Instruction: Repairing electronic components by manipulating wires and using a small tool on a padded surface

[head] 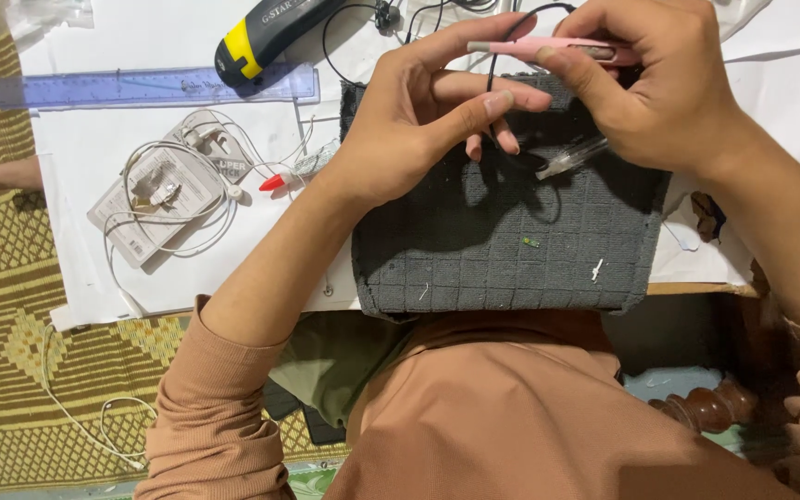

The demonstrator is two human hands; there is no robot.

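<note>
A thin black wire (493, 69) is pinched between the thumb and fingers of the left hand (414, 130), above a dark grey grid-patterned cloth (502, 245) spread on white paper (94, 157). A pink-handled tool (548, 48) is grasped by the right hand (664, 88), its tip laid against the wire. A clear plastic piece (571, 157) is seen under the right hand. A blue ruler (150, 88), a black-and-yellow tool (266, 37) and white earphones (173, 190) are laid to the left.

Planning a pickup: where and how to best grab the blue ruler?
Grip the blue ruler near its left end, pinching the long edges from above. It lies flat on the white paper; its right end sits under the yellow-black tool.
</note>
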